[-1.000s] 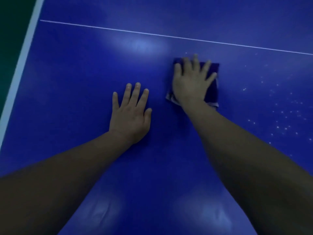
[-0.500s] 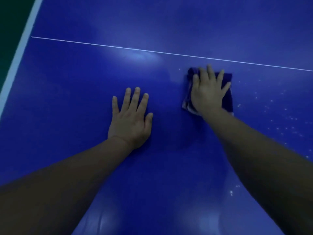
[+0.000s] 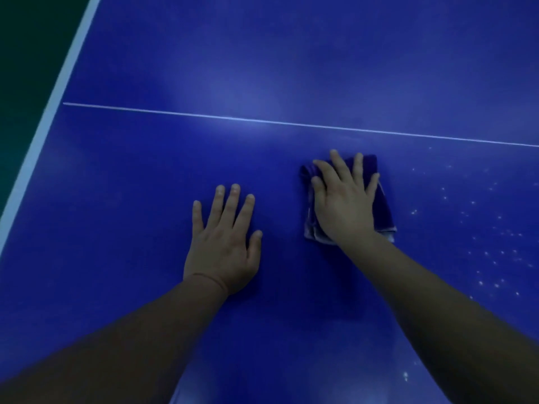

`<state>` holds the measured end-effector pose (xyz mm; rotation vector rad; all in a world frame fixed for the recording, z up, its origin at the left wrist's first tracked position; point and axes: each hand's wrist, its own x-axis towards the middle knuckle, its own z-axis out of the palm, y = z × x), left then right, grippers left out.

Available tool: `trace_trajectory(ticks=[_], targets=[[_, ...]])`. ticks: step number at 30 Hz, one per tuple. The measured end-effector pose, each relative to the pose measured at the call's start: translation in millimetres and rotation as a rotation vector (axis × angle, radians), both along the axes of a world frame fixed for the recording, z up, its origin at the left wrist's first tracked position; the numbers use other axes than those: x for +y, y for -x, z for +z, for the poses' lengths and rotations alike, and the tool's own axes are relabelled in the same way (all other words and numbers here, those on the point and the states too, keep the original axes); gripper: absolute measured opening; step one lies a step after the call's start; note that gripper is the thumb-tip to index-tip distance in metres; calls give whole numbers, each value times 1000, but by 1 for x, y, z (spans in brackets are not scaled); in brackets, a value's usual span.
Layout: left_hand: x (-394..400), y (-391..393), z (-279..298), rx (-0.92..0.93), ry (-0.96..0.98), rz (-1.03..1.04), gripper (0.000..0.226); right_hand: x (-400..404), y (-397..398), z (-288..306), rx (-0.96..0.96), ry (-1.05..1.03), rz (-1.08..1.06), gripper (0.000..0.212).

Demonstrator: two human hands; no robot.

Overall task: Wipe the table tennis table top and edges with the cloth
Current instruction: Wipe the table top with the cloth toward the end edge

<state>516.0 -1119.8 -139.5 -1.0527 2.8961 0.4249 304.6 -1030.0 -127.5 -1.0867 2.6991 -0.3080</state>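
The blue table tennis table top (image 3: pixel 122 217) fills the view. A folded dark purple cloth (image 3: pixel 383 205) lies flat on it right of centre. My right hand (image 3: pixel 342 199) presses down on the cloth with its fingers spread and straight, covering most of it. My left hand (image 3: pixel 223 243) rests flat on the bare table to the left of the cloth, fingers straight, holding nothing. A gap of table separates the two hands.
A thin white centre line (image 3: pixel 262 121) crosses the table beyond the hands. The white edge stripe (image 3: pixel 55 97) runs along the table's left side, with dark green floor (image 3: pixel 26 53) past it. Small white specks (image 3: pixel 481 258) dot the surface right of the cloth.
The view has tilted, so the white line and both hands sit lower in the frame. My right hand with the cloth has slid nearer to me and slightly right. My left hand stays planted.
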Motion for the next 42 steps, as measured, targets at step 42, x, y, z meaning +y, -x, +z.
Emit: trace_trajectory(ticks=[42], targets=[[-1,-2,-5,8,72,-157,66,-9,86,-3,6,16,-118,46]])
